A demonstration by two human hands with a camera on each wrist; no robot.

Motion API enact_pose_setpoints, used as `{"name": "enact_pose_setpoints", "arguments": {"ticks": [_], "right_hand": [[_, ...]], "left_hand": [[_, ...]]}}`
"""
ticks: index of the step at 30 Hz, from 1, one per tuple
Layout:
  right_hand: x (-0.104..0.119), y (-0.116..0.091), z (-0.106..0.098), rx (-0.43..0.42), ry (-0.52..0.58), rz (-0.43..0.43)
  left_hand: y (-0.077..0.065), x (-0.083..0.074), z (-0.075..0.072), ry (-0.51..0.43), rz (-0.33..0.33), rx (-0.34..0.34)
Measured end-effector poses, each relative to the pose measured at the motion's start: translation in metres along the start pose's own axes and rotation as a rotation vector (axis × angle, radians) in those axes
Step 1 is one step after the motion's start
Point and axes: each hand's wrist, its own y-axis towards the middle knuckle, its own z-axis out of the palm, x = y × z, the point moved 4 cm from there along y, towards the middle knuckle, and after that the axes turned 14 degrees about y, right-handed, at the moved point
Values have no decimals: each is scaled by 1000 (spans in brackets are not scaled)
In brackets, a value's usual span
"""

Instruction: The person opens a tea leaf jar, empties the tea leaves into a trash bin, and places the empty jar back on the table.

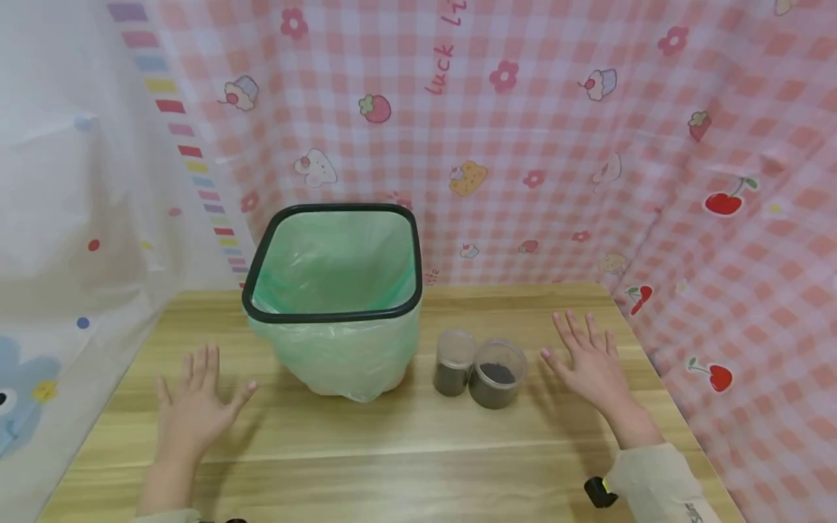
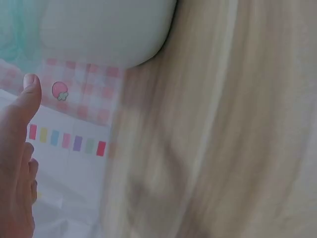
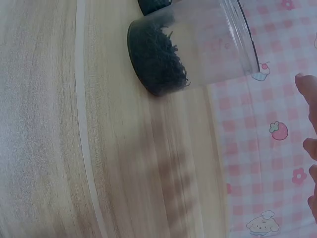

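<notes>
The right hand point(image 1: 588, 370) has straight, spread fingers, holding nothing; left of its thumb tip, the wide jar point(image 1: 495, 378) stands upright, long axis vertical. Farther from those fingers, the narrow jar point(image 1: 454, 363) stands likewise. The left hand point(image 1: 196, 414) also spreads its fingers; right of its thumb, the lined bin point(image 1: 340, 356) opens upward.

The left hand point(image 1: 192, 410) is positioned left of the bin point(image 1: 333, 317), fingers extended and spread, thumb angled toward it. The right hand point(image 1: 591, 369) is right of the bin, fingers likewise extended.
</notes>
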Motion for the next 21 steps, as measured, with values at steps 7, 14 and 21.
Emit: {"name": "enact_pose_setpoints", "arguments": {"ticks": [7, 14, 21], "right_hand": [[7, -2, 2, 9, 31, -10], [17, -2, 5, 10, 74, -33], [33, 4, 8, -23, 141, -90]], "left_hand": [[-15, -16, 13, -24, 8, 45], [-25, -37, 2, -99, 8, 79], [-28, -64, 7, -215, 103, 117]]}}
